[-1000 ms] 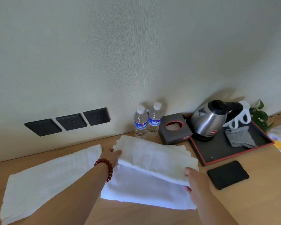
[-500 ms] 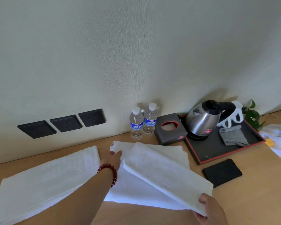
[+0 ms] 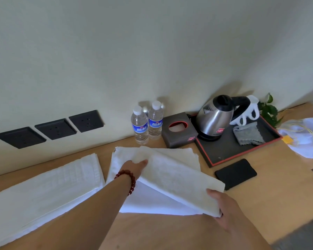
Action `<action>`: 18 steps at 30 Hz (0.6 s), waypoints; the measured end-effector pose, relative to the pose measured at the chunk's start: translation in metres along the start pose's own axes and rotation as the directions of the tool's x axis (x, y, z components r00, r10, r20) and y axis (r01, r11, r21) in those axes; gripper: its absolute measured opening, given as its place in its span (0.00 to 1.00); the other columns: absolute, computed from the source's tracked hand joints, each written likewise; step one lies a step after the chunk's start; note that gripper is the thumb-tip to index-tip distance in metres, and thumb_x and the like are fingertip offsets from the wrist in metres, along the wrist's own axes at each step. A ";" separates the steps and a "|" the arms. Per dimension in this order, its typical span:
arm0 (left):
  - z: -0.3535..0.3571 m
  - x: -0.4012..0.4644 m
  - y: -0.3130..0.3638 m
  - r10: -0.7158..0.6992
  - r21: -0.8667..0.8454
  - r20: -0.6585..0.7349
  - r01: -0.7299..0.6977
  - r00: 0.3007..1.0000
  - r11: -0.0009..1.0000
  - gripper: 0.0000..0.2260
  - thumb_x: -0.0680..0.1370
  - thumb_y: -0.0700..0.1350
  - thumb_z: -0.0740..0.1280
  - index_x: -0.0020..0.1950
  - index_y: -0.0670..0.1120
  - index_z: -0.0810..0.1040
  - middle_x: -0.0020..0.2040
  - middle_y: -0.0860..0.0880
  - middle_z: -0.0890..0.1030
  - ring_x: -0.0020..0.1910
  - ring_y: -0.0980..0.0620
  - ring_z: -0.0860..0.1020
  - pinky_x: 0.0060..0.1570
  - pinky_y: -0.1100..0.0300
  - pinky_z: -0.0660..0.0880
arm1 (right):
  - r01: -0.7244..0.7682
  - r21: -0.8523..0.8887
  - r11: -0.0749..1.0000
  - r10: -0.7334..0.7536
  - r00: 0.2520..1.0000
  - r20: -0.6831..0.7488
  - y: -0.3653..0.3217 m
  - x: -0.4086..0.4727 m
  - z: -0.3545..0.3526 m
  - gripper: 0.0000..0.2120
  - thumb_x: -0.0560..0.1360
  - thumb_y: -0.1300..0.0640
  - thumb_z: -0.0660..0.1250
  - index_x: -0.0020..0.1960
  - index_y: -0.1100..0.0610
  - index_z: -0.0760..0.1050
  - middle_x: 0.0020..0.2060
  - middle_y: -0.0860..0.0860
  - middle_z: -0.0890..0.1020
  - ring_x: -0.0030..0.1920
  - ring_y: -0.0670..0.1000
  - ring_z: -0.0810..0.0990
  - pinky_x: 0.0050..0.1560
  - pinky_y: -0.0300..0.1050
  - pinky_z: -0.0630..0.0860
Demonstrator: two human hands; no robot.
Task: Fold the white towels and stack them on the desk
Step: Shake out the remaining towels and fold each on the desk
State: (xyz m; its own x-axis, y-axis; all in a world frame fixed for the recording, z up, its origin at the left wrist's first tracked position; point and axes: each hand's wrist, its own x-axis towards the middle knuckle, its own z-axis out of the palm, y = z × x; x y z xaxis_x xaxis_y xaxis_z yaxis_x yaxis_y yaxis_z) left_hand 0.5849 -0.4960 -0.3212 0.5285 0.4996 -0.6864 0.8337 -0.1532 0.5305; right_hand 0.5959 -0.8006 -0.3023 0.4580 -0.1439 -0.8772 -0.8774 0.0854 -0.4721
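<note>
A folded white towel hangs raised at a slant above another white towel that lies flat on the wooden desk. My left hand, a red bead bracelet at its wrist, grips the raised towel's far left end. Nearer to me, my right hand grips its right end, thumb on top and fingers underneath. A third white towel, long and folded, lies flat at the left.
By the wall stand two water bottles, a dark tissue box and a black tray with a steel kettle and grey cloth. A black pad lies right of the towels. White bag far right.
The raised towel has turned: my right hand drew its right end down and toward me, while my left hand kept the far end. The camera view shifted slightly.
</note>
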 end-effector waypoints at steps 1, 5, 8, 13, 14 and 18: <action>-0.001 0.003 0.000 -0.006 -0.009 0.002 0.006 1.000 1.000 0.39 0.76 0.64 0.68 0.77 0.40 0.64 0.72 0.42 0.72 0.69 0.41 0.71 0.67 0.51 0.68 | -0.004 0.012 1.000 0.004 1.000 0.022 0.001 0.002 -0.001 0.21 0.74 0.60 0.74 0.64 0.62 0.72 0.57 0.61 0.80 0.55 0.65 0.79 0.51 0.61 0.80; -0.002 0.011 0.002 -0.052 -0.141 0.062 0.061 0.997 0.988 0.44 0.71 0.62 0.75 0.78 0.41 0.63 0.72 0.42 0.71 0.69 0.40 0.72 0.68 0.47 0.70 | -0.023 0.086 0.996 0.014 0.994 0.104 0.000 0.001 -0.004 0.18 0.74 0.60 0.74 0.62 0.59 0.74 0.55 0.61 0.82 0.54 0.63 0.81 0.46 0.57 0.80; 0.002 0.011 0.004 -0.038 -0.227 0.114 0.064 0.993 0.972 0.44 0.66 0.61 0.79 0.74 0.41 0.69 0.64 0.44 0.79 0.62 0.42 0.77 0.66 0.46 0.72 | -0.018 0.152 0.988 -0.005 0.988 0.153 -0.002 0.002 -0.006 0.16 0.74 0.59 0.73 0.60 0.57 0.75 0.54 0.60 0.83 0.53 0.62 0.82 0.47 0.56 0.80; 0.001 0.010 0.004 0.011 -0.385 0.182 0.061 0.983 0.921 0.28 0.62 0.53 0.81 0.58 0.44 0.80 0.48 0.46 0.86 0.50 0.43 0.84 0.57 0.43 0.79 | 0.053 0.161 0.986 -0.074 0.989 0.132 -0.006 0.005 -0.004 0.20 0.75 0.62 0.71 0.66 0.56 0.72 0.57 0.60 0.81 0.56 0.63 0.80 0.51 0.59 0.80; -0.001 0.007 0.005 0.014 -0.392 0.194 0.064 0.981 0.918 0.24 0.64 0.53 0.81 0.55 0.46 0.80 0.49 0.46 0.86 0.50 0.43 0.84 0.56 0.43 0.80 | 0.067 0.147 0.987 -0.083 0.990 0.111 -0.007 0.005 -0.004 0.21 0.75 0.64 0.70 0.66 0.56 0.71 0.57 0.60 0.80 0.56 0.63 0.80 0.49 0.59 0.80; -0.006 -0.001 0.009 0.076 -0.447 0.248 0.044 0.966 0.893 0.18 0.73 0.48 0.77 0.60 0.47 0.78 0.52 0.46 0.85 0.53 0.44 0.83 0.55 0.44 0.80 | 0.120 0.047 0.992 -0.120 0.993 0.000 -0.009 0.008 -0.003 0.20 0.75 0.65 0.71 0.64 0.58 0.71 0.54 0.57 0.81 0.53 0.61 0.80 0.48 0.58 0.79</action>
State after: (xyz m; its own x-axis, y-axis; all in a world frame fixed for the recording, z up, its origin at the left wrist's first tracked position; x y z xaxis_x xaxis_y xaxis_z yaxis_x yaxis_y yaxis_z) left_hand 0.5908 -0.4922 -0.3128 0.6138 0.2593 -0.7457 0.6967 0.2663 0.6661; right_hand 0.6067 -0.8056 -0.3050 0.5601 -0.1535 -0.8141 -0.8083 0.1142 -0.5777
